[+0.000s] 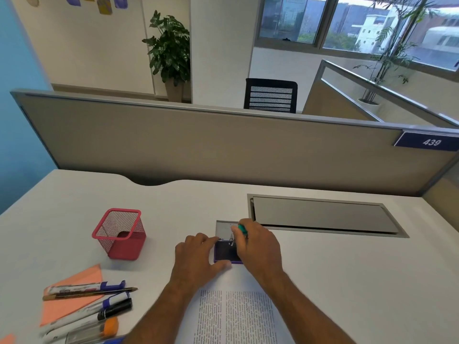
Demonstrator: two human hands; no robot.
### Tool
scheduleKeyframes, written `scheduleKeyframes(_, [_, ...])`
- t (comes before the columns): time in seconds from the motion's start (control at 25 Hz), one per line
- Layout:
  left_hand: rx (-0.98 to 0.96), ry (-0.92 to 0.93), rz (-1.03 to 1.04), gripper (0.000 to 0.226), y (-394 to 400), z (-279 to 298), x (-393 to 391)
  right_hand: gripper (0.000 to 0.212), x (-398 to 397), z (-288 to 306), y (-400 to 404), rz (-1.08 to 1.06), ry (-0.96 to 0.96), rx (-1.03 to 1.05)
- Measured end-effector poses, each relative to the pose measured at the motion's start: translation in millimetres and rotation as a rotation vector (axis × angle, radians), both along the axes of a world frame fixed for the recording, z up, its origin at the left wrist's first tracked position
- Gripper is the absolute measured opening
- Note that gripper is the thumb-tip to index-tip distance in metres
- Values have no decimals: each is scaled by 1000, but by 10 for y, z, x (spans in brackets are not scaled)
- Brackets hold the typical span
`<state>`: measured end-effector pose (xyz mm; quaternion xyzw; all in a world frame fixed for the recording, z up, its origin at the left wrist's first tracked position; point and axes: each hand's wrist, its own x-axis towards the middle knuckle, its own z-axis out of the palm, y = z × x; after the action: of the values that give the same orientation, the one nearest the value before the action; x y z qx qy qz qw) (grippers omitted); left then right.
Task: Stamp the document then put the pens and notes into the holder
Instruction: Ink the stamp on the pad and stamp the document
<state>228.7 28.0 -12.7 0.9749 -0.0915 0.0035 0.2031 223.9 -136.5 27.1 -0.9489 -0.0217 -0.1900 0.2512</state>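
Fingers [238,230] of right hand [258,247] clenched round a green-handled stamp [242,229], only the green top and a bit of clear body showing above the fist. Stamp stands roughly upright, tilted slightly left, base down on the ink pad [227,254]; actual contact hidden by the hand. Left hand [198,256] fingers spread flat, thumb and fingertips pressing the pad's left and near edges, not gripping anything.

Ink pad: dark purple square tray, grey lid [223,229] flipped open behind it, toward the partition. Sits at far end of the document [236,316], a white sheet with two columns of small print, long axis running from the person toward the pad, under both forearms.

Left of the arms: red mesh holder [119,234], square, upright, opening up, well apart from the pad. Nearer the person, orange notes [72,296] lying flat with pens [94,301] across them: markers with blue and black caps, one orange-capped, a thin pencil-like one; long axes all roughly left-right, tips pointing right and slightly away.

Surface: white desk [347,281] with a grey cable hatch [323,214] right of the pad. Grey partition [223,145] behind, tag reading 439. Beyond: black mesh chair [270,95], potted plant [170,50], windows [360,21], blue wall left.
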Motion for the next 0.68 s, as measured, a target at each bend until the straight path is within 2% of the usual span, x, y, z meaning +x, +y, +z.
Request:
scheduleKeyframes(0.24, [23,-10,10,72,-8,-16,16,41,12,-44,95,1,103,-29])
scheduleKeyframes(0.68, [51,19,28,74,-20,60,23,38,-8,60,171,22,243,-86])
